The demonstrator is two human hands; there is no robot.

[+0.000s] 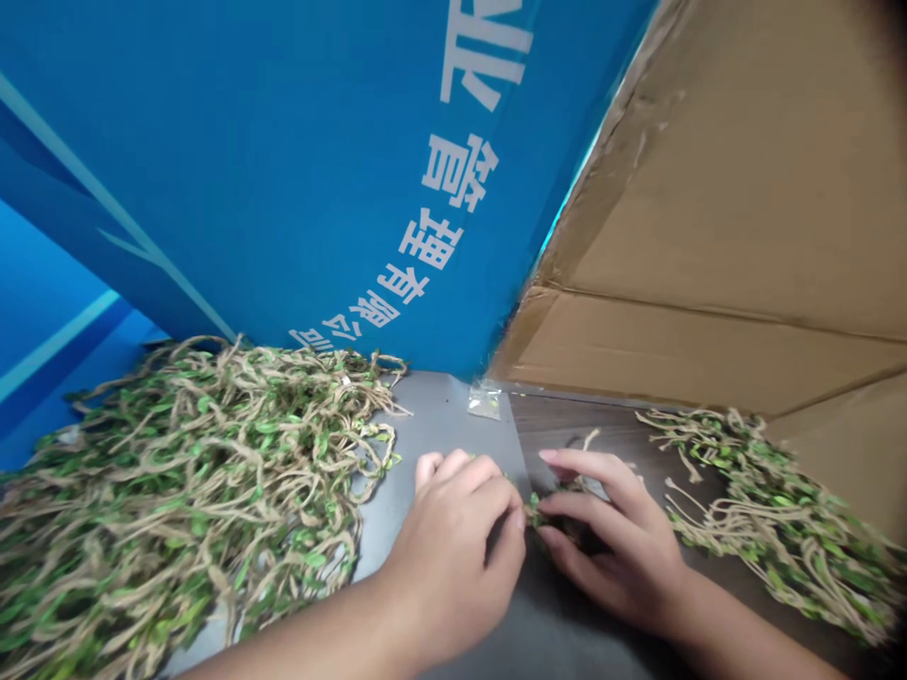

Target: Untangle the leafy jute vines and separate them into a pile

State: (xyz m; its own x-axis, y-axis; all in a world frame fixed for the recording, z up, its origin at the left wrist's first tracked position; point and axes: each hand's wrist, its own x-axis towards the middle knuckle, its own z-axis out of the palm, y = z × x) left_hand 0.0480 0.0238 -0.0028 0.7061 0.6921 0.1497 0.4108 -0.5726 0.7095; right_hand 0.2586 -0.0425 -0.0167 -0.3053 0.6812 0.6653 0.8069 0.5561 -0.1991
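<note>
Logging the hands first: we have our left hand curled in, thumb and forefinger pinched together on one end of a short leafy strand. Our right hand is half open, fingers apart, its tips right at the same strand; blur and overlap there, so we can't tell whether it grips. The strand lies in the gap between the two hands, small, mostly covered, green leaves showing at the left thumb tip, a loose twine end poking out beyond the right fingers. Placement: about over the right edge of the grey surface, where it meets the dark wood-grain surface.

Going outward, we see a big heap of leafy twine to the left of our left hand, covering the left side of the grey surface and reaching its far edge. To the right of our right hand, a smaller bunch of leafy twine runs along the wood-grain surface, beside the cardboard. Small clear bag sits at the grey surface's far right corner, contents too small for us to read. Behind the far edge stands a blue panel with white characters.
</note>
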